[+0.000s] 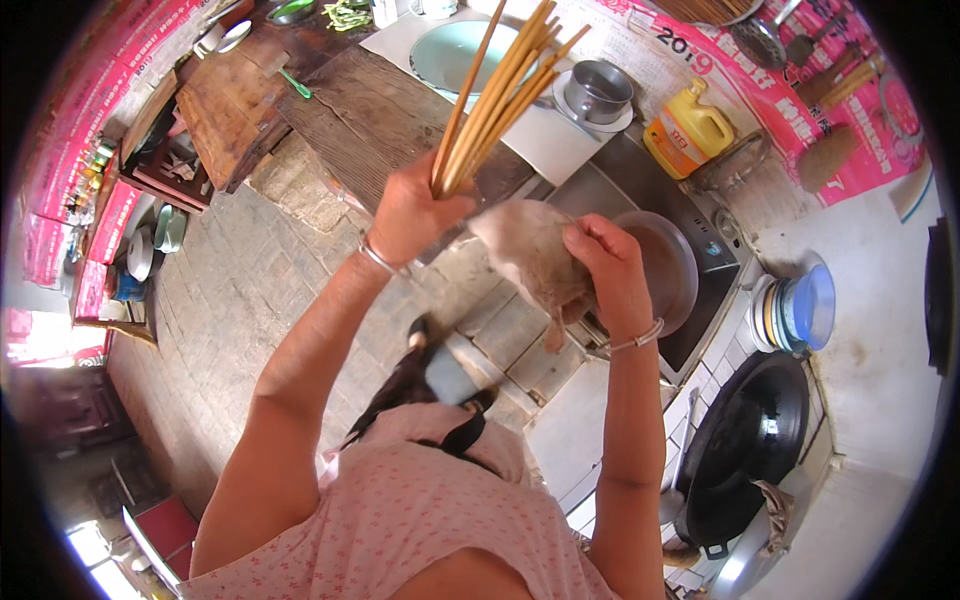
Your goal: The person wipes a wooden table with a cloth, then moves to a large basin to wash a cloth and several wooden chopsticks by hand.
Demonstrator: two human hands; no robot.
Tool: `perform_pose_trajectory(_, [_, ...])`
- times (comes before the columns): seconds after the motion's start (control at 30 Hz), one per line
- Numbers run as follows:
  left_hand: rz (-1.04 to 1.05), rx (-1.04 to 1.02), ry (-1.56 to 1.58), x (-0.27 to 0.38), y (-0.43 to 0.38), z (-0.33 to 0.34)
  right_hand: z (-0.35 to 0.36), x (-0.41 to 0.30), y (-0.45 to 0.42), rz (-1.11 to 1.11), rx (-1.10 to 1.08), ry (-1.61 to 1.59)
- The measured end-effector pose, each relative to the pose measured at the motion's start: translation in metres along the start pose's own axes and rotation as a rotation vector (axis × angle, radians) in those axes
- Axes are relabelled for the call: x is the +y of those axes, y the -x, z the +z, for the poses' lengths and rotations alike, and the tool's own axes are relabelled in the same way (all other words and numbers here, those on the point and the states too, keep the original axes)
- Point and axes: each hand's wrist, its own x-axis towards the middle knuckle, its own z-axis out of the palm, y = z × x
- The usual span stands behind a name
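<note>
My left hand [412, 214] grips a bundle of several wooden chopsticks [502, 97] at one end, their other ends fanning up and away. In my right hand [611, 259] is a crumpled, pale, stained cloth [529, 247], pinched under the thumb and hanging loosely. The cloth's left edge is close to the left fingers; whether they touch I cannot tell. Just behind my right hand, and partly hidden by it, a round basin [664, 270] with brownish contents sits on the dark stove top [705, 315].
A large black wok [742, 450] is at the right, below stacked bowls [810, 307]. A yellow detergent jug [686, 131] and a metal pot [598, 90] stand behind the stove. Beyond the wooden tabletop [367, 120] are an enamel basin [442, 56] and a green-handled spatula [295, 82].
</note>
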Motion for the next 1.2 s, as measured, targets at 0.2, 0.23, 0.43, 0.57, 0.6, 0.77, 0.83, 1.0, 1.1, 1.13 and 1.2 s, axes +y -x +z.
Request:
perform_pose_trajectory(0.2, [-0.244, -0.183, 0.407, -0.04, 0.008, -0.015, 0.078, -0.022, -0.058, 0.201, 0.083, -0.429])
perform_pose_trajectory(0.23, [-0.164, -0.157, 0.486, -0.05, 0.004, -0.012, 0.087, -0.025, -0.066, 0.201, 0.087, -0.422])
perform_pose_trajectory(0.43, [-0.17, -0.22, 0.601, -0.094, -0.033, -0.031, 0.125, -0.035, -0.105, 0.229, 0.173, -0.503])
perform_pose_trajectory(0.57, [-0.215, -0.105, 0.408, -0.109, -0.051, -0.056, 0.132, -0.038, -0.12, 0.259, 0.207, -0.482])
perform_pose_trajectory(0.6, [-0.272, -0.048, 0.352, -0.115, -0.055, -0.062, 0.133, -0.039, -0.122, 0.282, 0.212, -0.466])
perform_pose_trajectory(0.77, [-0.175, 0.098, 0.386, -0.132, -0.078, -0.103, 0.137, -0.034, -0.126, 0.132, 0.036, 0.169])
perform_pose_trajectory(0.83, [-0.02, 0.121, 0.245, -0.132, -0.086, -0.122, 0.142, -0.032, -0.122, -0.061, -0.017, 0.658])
perform_pose_trajectory(1.0, [0.002, 0.182, 0.275, -0.108, -0.099, -0.157, 0.128, -0.008, -0.119, -0.212, -0.129, 0.947])
perform_pose_trajectory(1.1, [0.021, 0.188, 0.237, -0.093, -0.104, -0.18, 0.104, -0.026, -0.129, -0.196, -0.063, 0.861])
perform_pose_trajectory(1.13, [0.051, 0.21, 0.163, -0.09, -0.103, -0.19, 0.103, -0.041, -0.132, -0.185, 0.03, 0.851])
perform_pose_trajectory(1.2, [0.066, 0.261, 0.147, -0.074, -0.103, -0.209, 0.107, -0.08, -0.133, -0.169, 0.019, 0.822])
